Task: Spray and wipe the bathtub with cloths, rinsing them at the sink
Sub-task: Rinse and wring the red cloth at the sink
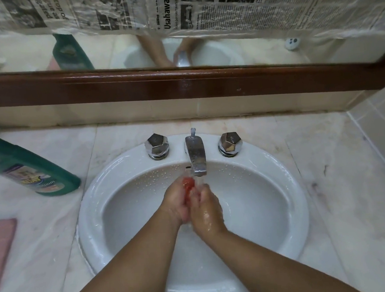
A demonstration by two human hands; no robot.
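Over the white sink (93, 197), my left hand (176, 203) and my right hand (205, 209) press together under running water from the chrome faucet (196, 155). A small red cloth (188, 186) is squeezed between both hands; only a bit of it shows near the fingertips. Both hands are wet. A green bottle of bathroom cleaner (30, 170) lies tilted on the counter to the left of the sink.
Two chrome tap knobs (156, 147) (230, 143) flank the faucet. A pink cloth (0, 245) lies at the counter's left edge. A mirror with a brown wooden frame (183, 84) hangs behind, with newspaper (178, 9) taped over its upper part. Tiled wall at right.
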